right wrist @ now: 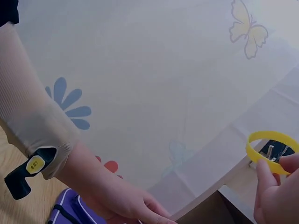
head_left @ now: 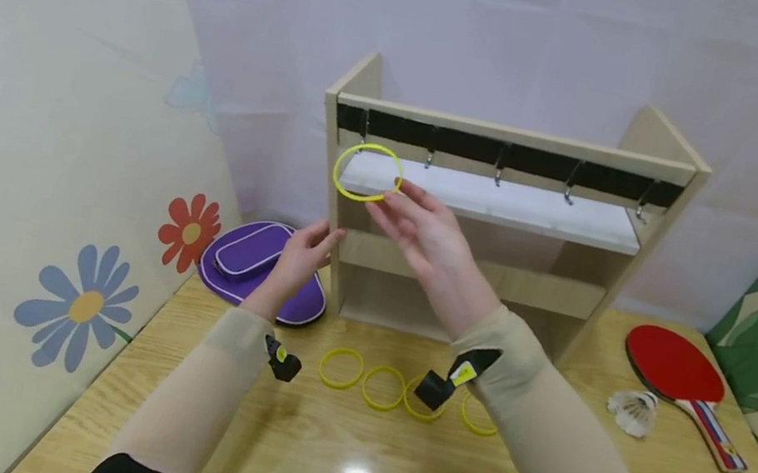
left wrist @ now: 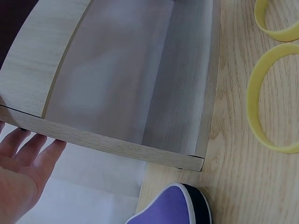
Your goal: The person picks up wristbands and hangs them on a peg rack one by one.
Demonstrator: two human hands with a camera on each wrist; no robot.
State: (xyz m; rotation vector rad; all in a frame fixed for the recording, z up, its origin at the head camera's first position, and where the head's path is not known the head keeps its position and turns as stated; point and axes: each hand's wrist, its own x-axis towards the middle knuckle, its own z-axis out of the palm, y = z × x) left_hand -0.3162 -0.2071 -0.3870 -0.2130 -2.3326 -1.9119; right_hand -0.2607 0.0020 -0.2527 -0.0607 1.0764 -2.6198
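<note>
My right hand (head_left: 428,237) pinches a yellow ring (head_left: 336,176) by its right edge. In the head view the ring overlaps the leftmost metal hook (head_left: 365,126) on the wooden rack (head_left: 464,273). Through the right wrist view, the hook shows inside the yellow ring (right wrist: 252,154). My left hand (head_left: 302,257) rests its fingers against the outer left side of the rack, lower down. In the left wrist view, straight fingertips of the left hand (left wrist: 25,170) touch the side panel's edge (left wrist: 107,143).
Several more yellow rings (head_left: 322,374) lie on the table (head_left: 279,456) before the rack. A purple case (head_left: 246,255) is at the rack's left. On the right lie a red table tennis paddle (head_left: 676,365) and a shuttlecock (head_left: 633,412). More hooks (head_left: 501,165) line the rack's black strip.
</note>
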